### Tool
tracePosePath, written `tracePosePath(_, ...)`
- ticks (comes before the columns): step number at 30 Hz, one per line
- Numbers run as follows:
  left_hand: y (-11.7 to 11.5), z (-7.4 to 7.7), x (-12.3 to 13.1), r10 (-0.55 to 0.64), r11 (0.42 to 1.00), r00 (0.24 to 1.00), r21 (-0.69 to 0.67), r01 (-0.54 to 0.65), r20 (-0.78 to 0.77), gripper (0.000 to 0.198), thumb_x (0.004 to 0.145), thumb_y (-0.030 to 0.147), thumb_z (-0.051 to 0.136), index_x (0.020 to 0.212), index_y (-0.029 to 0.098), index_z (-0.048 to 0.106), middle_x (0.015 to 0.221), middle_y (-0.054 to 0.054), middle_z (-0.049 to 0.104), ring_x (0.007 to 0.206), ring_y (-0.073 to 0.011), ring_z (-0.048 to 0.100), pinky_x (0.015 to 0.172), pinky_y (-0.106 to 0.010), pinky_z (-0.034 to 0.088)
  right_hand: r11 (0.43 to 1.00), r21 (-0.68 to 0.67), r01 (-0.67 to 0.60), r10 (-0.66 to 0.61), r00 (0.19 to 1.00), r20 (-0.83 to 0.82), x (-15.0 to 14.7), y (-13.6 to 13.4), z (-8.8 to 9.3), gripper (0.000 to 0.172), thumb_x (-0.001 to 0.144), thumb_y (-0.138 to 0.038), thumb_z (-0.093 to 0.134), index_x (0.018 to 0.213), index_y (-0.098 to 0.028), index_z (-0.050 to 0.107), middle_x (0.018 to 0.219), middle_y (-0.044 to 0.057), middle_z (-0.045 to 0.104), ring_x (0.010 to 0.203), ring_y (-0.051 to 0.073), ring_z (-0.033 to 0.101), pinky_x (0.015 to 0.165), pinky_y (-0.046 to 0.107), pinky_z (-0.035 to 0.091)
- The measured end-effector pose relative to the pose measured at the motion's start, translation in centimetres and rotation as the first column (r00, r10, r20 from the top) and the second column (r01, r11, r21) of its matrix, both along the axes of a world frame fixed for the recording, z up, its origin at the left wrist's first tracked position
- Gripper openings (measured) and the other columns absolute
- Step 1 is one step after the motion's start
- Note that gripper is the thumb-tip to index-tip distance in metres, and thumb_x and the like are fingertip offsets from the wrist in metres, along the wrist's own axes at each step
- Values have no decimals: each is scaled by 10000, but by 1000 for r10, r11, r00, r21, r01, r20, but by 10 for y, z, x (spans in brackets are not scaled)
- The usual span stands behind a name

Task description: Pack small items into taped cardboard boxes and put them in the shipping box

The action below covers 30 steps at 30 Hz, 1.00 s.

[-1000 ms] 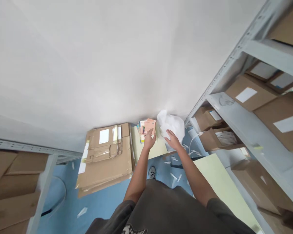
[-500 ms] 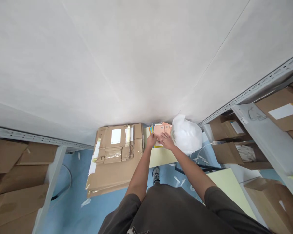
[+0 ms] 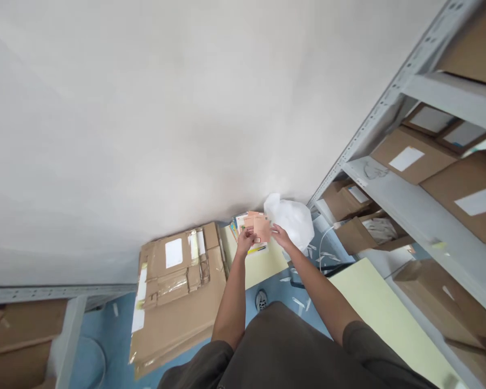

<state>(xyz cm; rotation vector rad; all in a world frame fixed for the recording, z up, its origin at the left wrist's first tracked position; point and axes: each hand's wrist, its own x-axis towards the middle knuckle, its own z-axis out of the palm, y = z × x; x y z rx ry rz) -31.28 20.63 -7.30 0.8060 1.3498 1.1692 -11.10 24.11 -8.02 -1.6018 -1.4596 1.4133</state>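
Both my hands hold a small salmon-pink packet (image 3: 261, 228) lifted a little above a pale yellow table (image 3: 263, 262) by the white wall. My left hand (image 3: 245, 241) pinches its left edge with curled fingers. My right hand (image 3: 281, 236) grips its right edge. Under the packet lies a small stack of similar pink and colourful packets (image 3: 243, 222). A crumpled white plastic bag (image 3: 292, 219) sits just right of my hands on the same table.
Flattened cardboard boxes (image 3: 178, 286) lean against the wall at left. Grey metal shelving (image 3: 409, 189) with labelled cartons stands at right; another shelf (image 3: 36, 302) is at lower left. A second yellow tabletop (image 3: 384, 319) is by my right side. White paper scraps litter the blue floor (image 3: 303, 297).
My right hand left the white bag and joined my left hand at the pink packets; both have now raised one packet off the stack. The camera swung about.
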Motion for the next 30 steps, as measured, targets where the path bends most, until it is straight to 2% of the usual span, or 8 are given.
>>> tracePosePath(5,-2,29,58,-168,986,982,4,168,87,637,614,501,915,1133,188,718,870,-25,709,761,-158,682,721,-312,581,981,-5,193,-188,952,-241,61,-24,23,552,748,-384,679,1281,-240,672,1049,73,806,954,271,760,781,374,609)
tracePosePath(7,-3,41,88,-211,978,975,17,210,75,634,622,489,927,1149,189,740,893,-47,733,785,-173,700,731,-320,586,955,-19,297,-286,897,-337,95,-41,34,529,704,-412,722,1205,-247,680,963,60,799,886,264,755,746,359,595)
tracePosePath(10,-9,58,144,-321,947,947,25,320,23,631,647,474,913,1190,198,750,971,-78,768,844,-193,725,766,-330,592,916,-8,402,-368,829,-422,158,-76,53,528,668,-450,768,1153,-259,685,969,56,790,868,250,743,739,343,582)
tracePosePath(15,-35,86,261,-557,830,830,78,553,36,678,614,388,893,1243,192,735,1063,-98,790,882,-220,746,782,-348,602,831,37,555,-464,727,-506,273,-156,88,563,646,-460,800,1165,-262,710,1046,53,773,906,252,735,748,365,590)
tracePosePath(18,-62,98,340,-659,750,750,121,650,54,682,616,348,885,1260,179,736,1077,-116,793,889,-236,754,778,-364,613,747,56,662,-543,657,-522,341,-214,106,559,635,-415,823,1165,-270,720,1038,37,762,905,244,730,758,370,597)
tracePosePath(22,-106,106,446,-762,640,648,161,751,6,660,626,314,883,1257,175,754,1057,-100,786,826,-193,741,729,-313,600,633,70,771,-646,575,-502,419,-294,125,561,675,-402,796,1217,-287,707,1097,44,750,969,252,727,798,377,604)
tracePosePath(26,-148,110,533,-821,558,571,185,809,-20,636,606,273,896,1220,163,774,980,-55,770,775,-153,716,677,-251,570,523,70,850,-725,486,-488,473,-365,143,566,712,-393,774,1264,-293,697,1106,53,746,1013,262,713,824,391,604)
tracePosePath(30,-172,115,590,-885,447,464,215,868,-34,616,626,250,895,1225,167,777,986,-52,761,781,-155,710,687,-260,578,416,23,909,-719,344,-604,500,-413,157,547,705,-354,830,1235,-317,700,979,8,742,954,231,709,808,375,595)
